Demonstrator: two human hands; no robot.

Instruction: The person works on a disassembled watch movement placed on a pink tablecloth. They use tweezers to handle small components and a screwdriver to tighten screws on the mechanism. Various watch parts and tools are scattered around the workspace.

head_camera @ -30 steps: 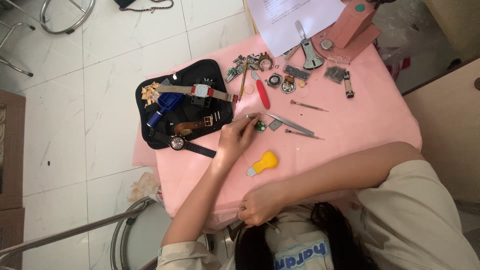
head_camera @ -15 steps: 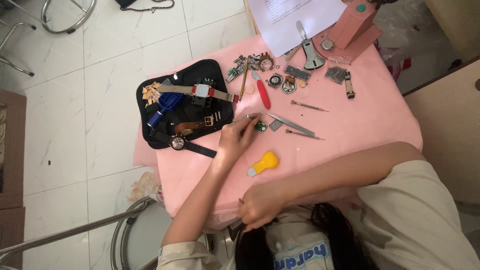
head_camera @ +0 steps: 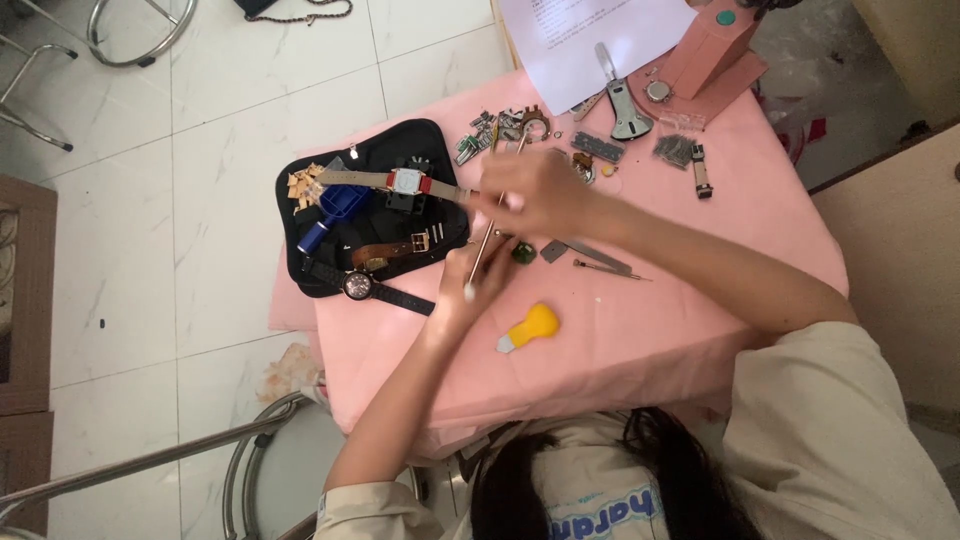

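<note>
right hand point(head_camera: 535, 192) has come up from the table edge to the tool clutter, fingers pinching a red-handled tool point(head_camera: 512, 200). left hand point(head_camera: 478, 283) now grips a thin metal rod point(head_camera: 484, 250) beside the black pouch point(head_camera: 340, 165) of watches.

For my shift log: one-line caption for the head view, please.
Over a pink table, the left hand and right hand handle a thin tool beside a black tray of watches.
</note>
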